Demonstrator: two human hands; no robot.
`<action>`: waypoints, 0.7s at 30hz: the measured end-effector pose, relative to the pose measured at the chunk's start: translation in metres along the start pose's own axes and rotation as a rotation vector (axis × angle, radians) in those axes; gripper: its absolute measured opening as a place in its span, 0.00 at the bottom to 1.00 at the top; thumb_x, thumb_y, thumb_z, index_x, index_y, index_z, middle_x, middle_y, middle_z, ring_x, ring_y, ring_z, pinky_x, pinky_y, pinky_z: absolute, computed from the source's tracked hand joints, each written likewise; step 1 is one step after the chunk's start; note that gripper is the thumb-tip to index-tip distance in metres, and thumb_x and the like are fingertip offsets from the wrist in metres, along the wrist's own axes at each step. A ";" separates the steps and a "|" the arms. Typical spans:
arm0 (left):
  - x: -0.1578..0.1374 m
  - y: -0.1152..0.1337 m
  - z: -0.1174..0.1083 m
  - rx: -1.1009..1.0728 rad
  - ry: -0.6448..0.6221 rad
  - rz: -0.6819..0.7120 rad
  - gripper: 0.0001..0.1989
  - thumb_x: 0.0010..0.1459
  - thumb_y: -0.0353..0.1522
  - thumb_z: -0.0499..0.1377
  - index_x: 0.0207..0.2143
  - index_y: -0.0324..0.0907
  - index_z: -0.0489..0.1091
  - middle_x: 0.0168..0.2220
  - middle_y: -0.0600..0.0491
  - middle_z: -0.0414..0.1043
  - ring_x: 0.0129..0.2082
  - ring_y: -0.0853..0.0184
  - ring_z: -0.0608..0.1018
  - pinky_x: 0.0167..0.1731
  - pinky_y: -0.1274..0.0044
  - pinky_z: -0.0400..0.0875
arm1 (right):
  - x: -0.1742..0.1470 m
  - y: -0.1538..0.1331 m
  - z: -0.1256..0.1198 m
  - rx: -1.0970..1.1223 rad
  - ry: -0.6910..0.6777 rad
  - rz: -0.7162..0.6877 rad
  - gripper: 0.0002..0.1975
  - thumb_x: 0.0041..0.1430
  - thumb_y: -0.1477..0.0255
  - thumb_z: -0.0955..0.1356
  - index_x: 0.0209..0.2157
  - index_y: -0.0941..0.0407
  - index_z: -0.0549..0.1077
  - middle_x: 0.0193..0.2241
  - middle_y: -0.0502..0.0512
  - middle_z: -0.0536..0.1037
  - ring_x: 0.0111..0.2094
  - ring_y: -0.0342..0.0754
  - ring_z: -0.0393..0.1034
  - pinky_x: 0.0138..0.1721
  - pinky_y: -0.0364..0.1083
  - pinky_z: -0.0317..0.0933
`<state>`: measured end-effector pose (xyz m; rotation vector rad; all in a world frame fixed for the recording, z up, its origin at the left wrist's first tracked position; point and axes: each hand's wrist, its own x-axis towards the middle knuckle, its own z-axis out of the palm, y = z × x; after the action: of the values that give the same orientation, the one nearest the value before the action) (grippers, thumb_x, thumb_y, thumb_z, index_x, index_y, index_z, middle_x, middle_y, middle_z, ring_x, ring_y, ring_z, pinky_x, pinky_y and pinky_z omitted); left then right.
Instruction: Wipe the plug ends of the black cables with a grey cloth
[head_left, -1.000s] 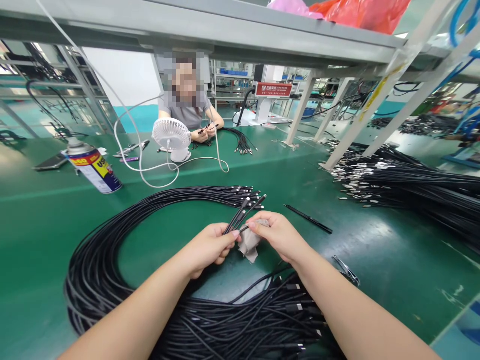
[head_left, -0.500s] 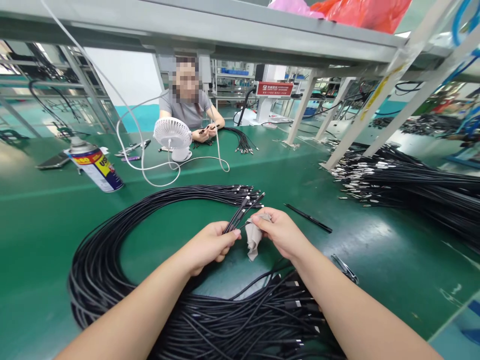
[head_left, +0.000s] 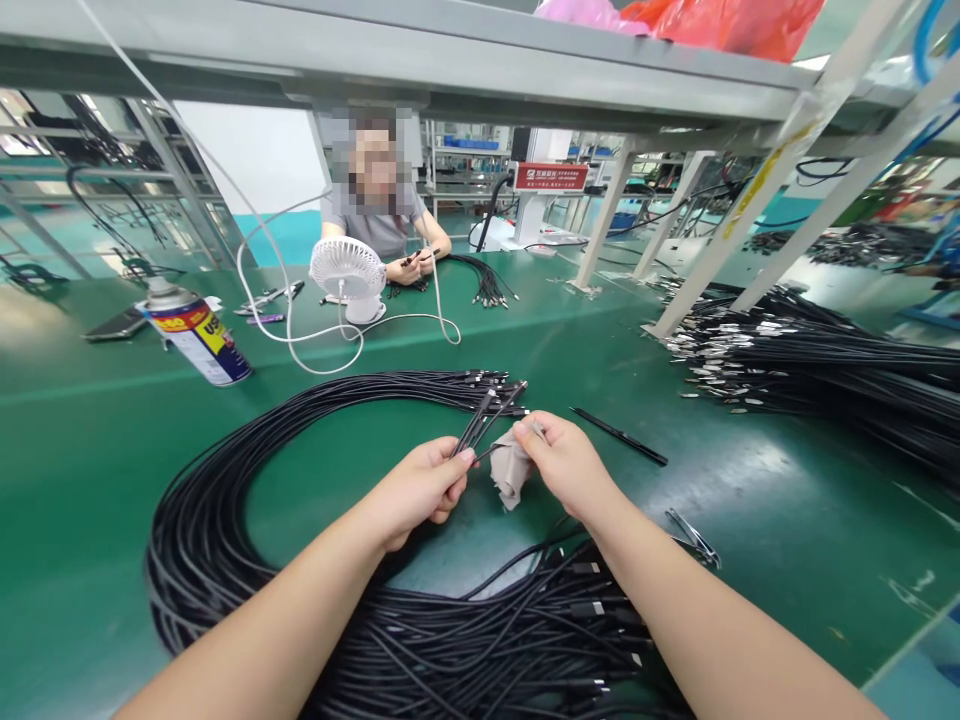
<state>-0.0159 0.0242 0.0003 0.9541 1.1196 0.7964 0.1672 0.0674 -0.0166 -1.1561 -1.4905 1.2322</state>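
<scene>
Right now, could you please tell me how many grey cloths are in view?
1: the grey cloth, held in the right hand. Any others beneath the black cables would be hidden.

A glossy green table (head_left: pixel 75 450) crosses the frame, bearing a white plastic fan (head_left: pixel 346 268) toward upper centre, a blue-and-yellow metal can (head_left: pixel 201 335) at left, looped black cables (head_left: pixel 196 535) lower left, and silver-tipped black cables (head_left: pixel 825 355) at right.
</scene>
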 end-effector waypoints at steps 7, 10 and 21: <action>0.000 0.000 -0.002 -0.006 -0.020 0.013 0.18 0.56 0.43 0.61 0.27 0.43 0.56 0.15 0.63 0.59 0.12 0.80 0.51 0.13 0.86 0.45 | -0.003 0.000 -0.001 -0.552 0.114 -0.281 0.14 0.62 0.65 0.59 0.23 0.53 0.60 0.17 0.48 0.65 0.20 0.45 0.58 0.25 0.43 0.49; 0.000 0.001 -0.003 -0.009 -0.032 0.014 0.18 0.56 0.43 0.61 0.28 0.43 0.56 0.14 0.64 0.58 0.12 0.80 0.51 0.13 0.86 0.44 | -0.002 0.000 -0.001 -0.589 0.125 -0.295 0.13 0.61 0.65 0.59 0.22 0.52 0.58 0.18 0.49 0.66 0.20 0.45 0.58 0.25 0.44 0.48; 0.000 -0.001 -0.003 0.024 -0.079 0.038 0.17 0.56 0.44 0.60 0.29 0.42 0.59 0.14 0.64 0.57 0.13 0.79 0.51 0.13 0.86 0.45 | 0.005 -0.007 -0.017 -0.255 0.405 -0.233 0.18 0.62 0.54 0.62 0.28 0.53 0.66 0.19 0.50 0.70 0.23 0.46 0.64 0.29 0.45 0.56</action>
<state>-0.0192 0.0243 -0.0009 1.0215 1.0472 0.7709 0.1823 0.0747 -0.0069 -1.2665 -1.4448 0.6174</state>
